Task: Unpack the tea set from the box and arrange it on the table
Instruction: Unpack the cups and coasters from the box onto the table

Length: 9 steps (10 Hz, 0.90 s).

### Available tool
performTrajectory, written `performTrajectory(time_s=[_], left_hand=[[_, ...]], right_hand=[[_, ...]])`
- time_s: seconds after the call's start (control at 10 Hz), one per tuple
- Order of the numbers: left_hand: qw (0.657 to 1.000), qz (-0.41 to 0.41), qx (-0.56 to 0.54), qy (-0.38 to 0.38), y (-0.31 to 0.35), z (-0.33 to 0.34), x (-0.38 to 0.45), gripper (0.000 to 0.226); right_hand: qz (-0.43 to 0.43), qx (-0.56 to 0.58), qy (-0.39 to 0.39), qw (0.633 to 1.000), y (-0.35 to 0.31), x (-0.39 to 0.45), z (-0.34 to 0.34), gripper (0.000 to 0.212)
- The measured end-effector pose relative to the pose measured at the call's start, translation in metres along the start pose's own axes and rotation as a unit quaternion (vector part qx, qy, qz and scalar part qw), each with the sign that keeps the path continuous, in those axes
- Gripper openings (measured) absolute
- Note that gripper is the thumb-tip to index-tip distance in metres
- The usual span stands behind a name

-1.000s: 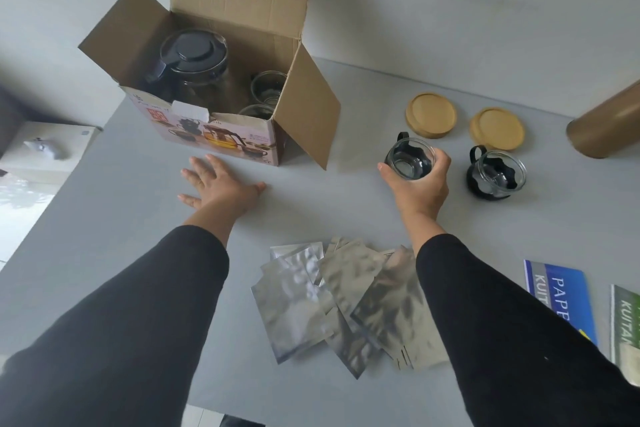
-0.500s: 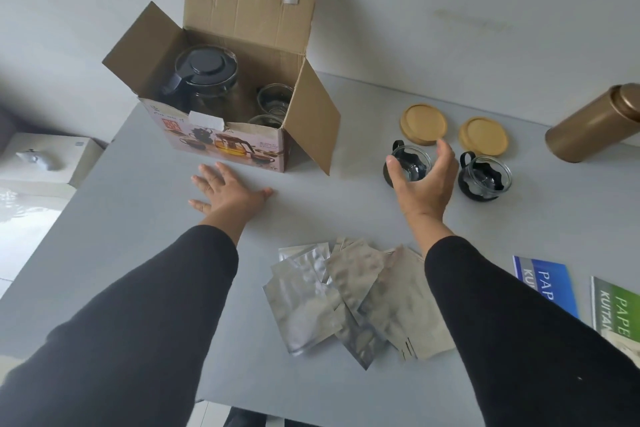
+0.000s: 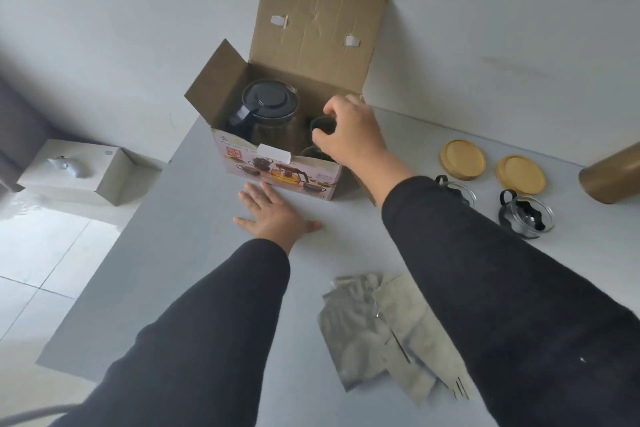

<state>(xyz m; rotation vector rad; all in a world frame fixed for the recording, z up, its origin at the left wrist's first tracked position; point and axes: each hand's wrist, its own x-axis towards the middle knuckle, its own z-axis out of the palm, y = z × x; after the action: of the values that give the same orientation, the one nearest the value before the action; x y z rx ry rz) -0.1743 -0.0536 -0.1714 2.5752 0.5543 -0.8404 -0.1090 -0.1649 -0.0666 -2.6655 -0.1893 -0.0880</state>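
The open cardboard box [image 3: 277, 173] stands at the table's far side. Inside it on the left is a glass teapot [image 3: 270, 104] with a black lid. My right hand [image 3: 349, 135] reaches into the box's right half, thumb and fingers curled round the rim of a glass cup [image 3: 320, 125]; another cup's rim shows just below it. My left hand [image 3: 273, 215] lies flat on the grey table [image 3: 180, 253] in front of the box. To the right a glass cup with a black holder [image 3: 526, 215] stands on the table. My right sleeve partly hides a second such cup [image 3: 457, 191].
Two round wooden coasters [image 3: 462, 159] [image 3: 520, 173] lie behind the cups. A gold canister [image 3: 609, 177] lies at the right edge. Several silver foil pouches [image 3: 381, 329] are spread near the table's front. A white box [image 3: 76, 170] sits on the floor at left.
My right hand let go of the cup set down by the coasters and moved left into the box, where it now grips another cup. My left hand stayed flat on the table.
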Motion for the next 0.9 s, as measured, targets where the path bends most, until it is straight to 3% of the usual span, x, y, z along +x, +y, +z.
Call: performTrajectory(time_s=[0.1,0.2,0.3,0.4,0.9], left_hand=[[1.000,-0.007,0.007,-0.007,0.002,0.001,0.003,0.135],[1.000,-0.010,0.010,-0.019,0.003,0.002,0.006,0.133],[1.000,-0.005,0.003,-0.027,0.003,0.002,0.006,0.133],[0.999,-0.005,-0.008,-0.035,0.003,0.000,0.007,0.133],[0.998,-0.014,-0.018,-0.054,0.006,-0.002,0.008,0.134]], right_hand=[[0.050,-0.141,-0.163,0.975,-0.028,0.023,0.011,0.031],[0.031,-0.268,-0.260,0.927,-0.037,0.035,0.018,0.038],[-0.025,-0.316,-0.355,0.880,-0.029,0.042,0.018,0.056],[-0.060,-0.338,-0.378,0.860,-0.014,0.045,0.022,0.064],[-0.113,-0.360,-0.381,0.844,-0.001,0.051,0.038,0.065]])
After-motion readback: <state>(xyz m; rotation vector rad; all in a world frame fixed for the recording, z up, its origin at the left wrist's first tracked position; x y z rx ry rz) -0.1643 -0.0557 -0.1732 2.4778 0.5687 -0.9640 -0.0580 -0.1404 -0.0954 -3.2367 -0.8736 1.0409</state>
